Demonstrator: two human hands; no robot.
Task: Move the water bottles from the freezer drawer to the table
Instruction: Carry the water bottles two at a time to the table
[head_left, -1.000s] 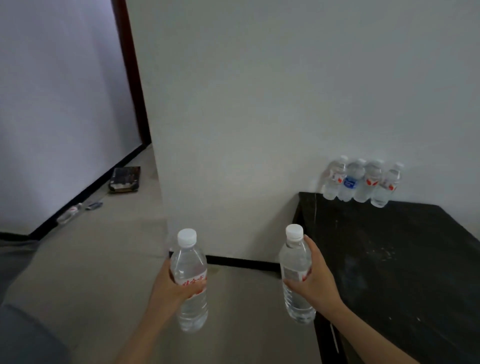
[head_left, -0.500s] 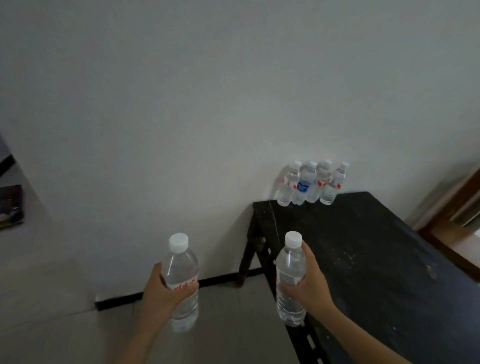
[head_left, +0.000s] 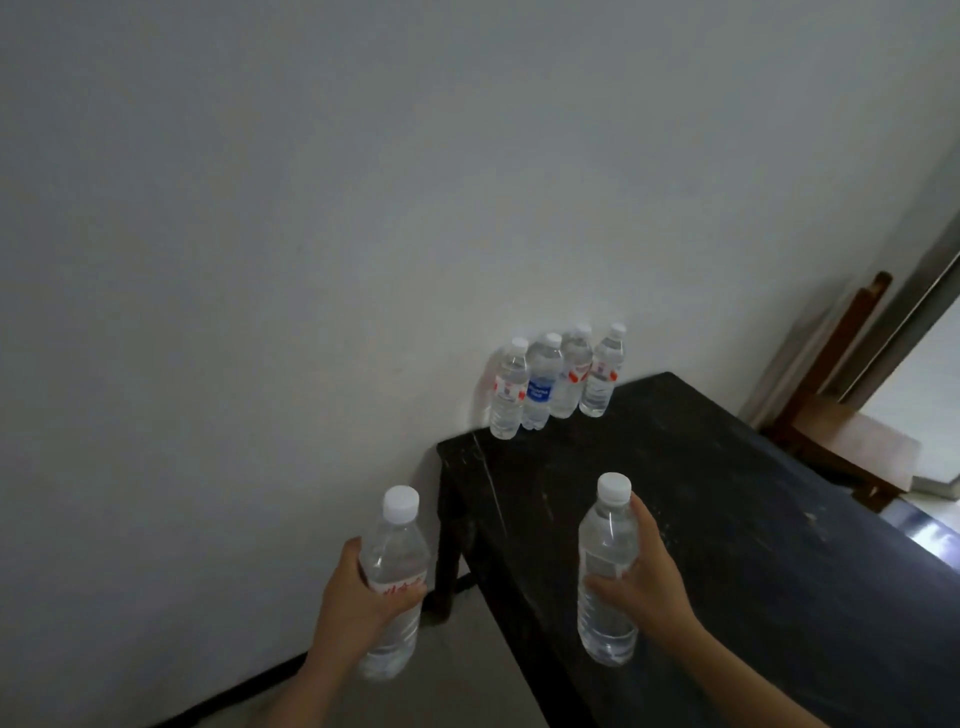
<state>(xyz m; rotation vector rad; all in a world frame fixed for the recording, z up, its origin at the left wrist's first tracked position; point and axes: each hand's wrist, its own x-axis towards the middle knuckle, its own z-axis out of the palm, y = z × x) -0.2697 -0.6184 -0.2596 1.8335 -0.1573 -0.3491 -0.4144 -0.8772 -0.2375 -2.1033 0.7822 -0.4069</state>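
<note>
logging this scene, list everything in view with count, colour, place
wall: 1, white; background
table: 1, black; right, against wall
table bottles: 4, clear, white caps, three red labels, one blue; table's far left corner, by wall
wooden chair: 1, brown; far right
red-print bottle: 1, clear; held, left of table
pale-label bottle: 1, clear; held, over table
left hand: 1; grips red-print bottle
right hand: 1; grips pale-label bottle

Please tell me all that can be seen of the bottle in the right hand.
The clear plastic water bottle with a white cap is upright, capped and apparently full. A pale label, unreadable, wraps its middle. The right hand grips it around the label from the right side. It shows against the black table top, apparently not yet set down.
</note>
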